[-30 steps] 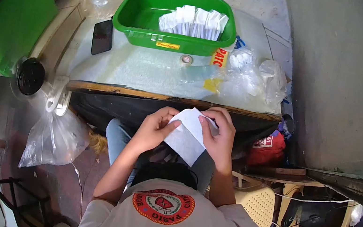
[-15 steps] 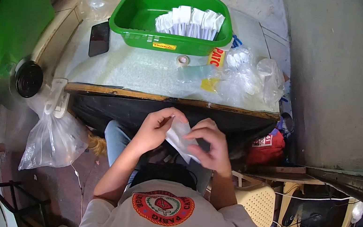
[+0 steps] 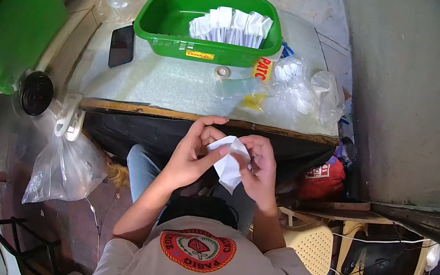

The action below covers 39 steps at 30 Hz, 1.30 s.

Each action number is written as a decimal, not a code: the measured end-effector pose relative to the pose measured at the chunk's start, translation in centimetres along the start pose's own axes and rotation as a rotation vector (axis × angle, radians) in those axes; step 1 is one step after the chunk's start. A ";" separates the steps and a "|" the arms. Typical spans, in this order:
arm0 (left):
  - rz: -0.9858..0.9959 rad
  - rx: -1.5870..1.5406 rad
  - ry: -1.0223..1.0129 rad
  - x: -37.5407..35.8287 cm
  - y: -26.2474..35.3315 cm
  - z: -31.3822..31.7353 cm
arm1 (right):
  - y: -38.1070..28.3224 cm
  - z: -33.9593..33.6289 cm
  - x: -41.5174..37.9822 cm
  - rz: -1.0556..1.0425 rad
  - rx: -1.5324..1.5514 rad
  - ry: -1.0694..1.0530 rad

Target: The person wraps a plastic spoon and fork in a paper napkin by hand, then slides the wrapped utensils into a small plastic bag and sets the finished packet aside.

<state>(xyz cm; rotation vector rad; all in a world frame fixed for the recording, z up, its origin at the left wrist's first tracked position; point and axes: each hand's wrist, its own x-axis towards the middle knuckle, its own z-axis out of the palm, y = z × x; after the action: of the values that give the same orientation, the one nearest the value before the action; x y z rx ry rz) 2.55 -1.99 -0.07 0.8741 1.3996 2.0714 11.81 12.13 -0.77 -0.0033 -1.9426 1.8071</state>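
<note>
Over my lap, in front of the table edge, a small white paper piece (image 3: 230,171) is held between both hands. My left hand (image 3: 192,156) grips its left side, with the thumb lying across the paper and the index finger raised. On the right side my right hand (image 3: 261,170) holds it with bent fingers, some hidden behind the paper. Beyond them on the table (image 3: 165,85) stands a green basin (image 3: 168,46) with several white folded paper pieces (image 3: 237,28) in a row inside.
A phone (image 3: 122,47) lies left of the basin. A tape roll (image 3: 222,72), a yellow packet (image 3: 254,101) and clear plastic bags (image 3: 296,95) lie at the front and right. A plastic bag (image 3: 64,173) hangs at the left. A perforated chair (image 3: 309,246) stands lower right.
The white paper has turned more upright and looks more spread. My left thumb has moved across it, and my right hand has shifted up and closer to the left one.
</note>
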 end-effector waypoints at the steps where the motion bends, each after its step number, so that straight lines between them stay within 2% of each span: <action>1: -0.013 -0.080 0.034 -0.2 -0.4 0.1 | -0.1 0.2 0.1 -0.040 0.031 0.061; 3: -0.028 -0.159 0.067 -0.7 -1.1 0.6 | 0.2 0.4 -0.1 -0.060 0.011 0.086; 5: -0.057 -0.236 0.221 -1.1 -1.9 1.1 | 1.0 0.6 -0.4 -0.080 -0.104 0.147; 7: -0.054 -0.239 0.241 -1.4 -2.6 1.1 | 0.6 0.8 -0.4 -0.054 -0.135 0.136; 9: -0.002 -0.201 0.262 -1.5 -3.1 1.3 | -0.3 0.6 0.3 -0.291 -0.573 0.026; 10: 0.027 -0.169 0.266 -1.5 -3.2 1.3 | -1.1 0.8 0.1 -0.191 -0.584 -0.003; 11: 0.026 -0.168 0.263 -1.5 -3.1 1.3 | -0.9 0.6 0.1 -0.190 -0.584 0.000; 14: 0.039 -0.084 0.256 -1.2 -2.5 1.5 | -0.7 0.1 0.3 -0.332 -0.551 0.020; 19: 0.007 0.139 0.239 -0.3 -2.3 -0.1 | -1.1 -0.9 0.4 -0.306 -0.363 0.027; 21: 0.001 0.158 0.253 0.0 -2.4 -0.7 | -1.6 -1.6 0.7 -0.388 -0.413 -0.072; 23: -0.023 0.151 0.209 0.2 -2.1 -1.1 | -2.4 -1.3 0.9 -0.397 -0.452 -0.054; 26: -0.043 0.161 0.202 0.2 -1.9 -1.2 | -3.2 -2.3 1.3 -0.395 -0.514 -0.282; 29: -0.050 0.179 0.172 0.1 -1.4 -1.0 | -4.3 -2.0 2.0 -0.384 -0.613 -0.353; 39: -0.021 0.209 0.113 -0.8 -1.6 -0.5 | -3.5 -1.2 2.9 -0.511 -0.843 -0.232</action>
<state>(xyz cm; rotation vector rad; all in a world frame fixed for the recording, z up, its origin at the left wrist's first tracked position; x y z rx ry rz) 2.84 -2.29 -1.89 0.8308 1.7027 2.0121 10.80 13.71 3.54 0.3956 -2.4376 0.6176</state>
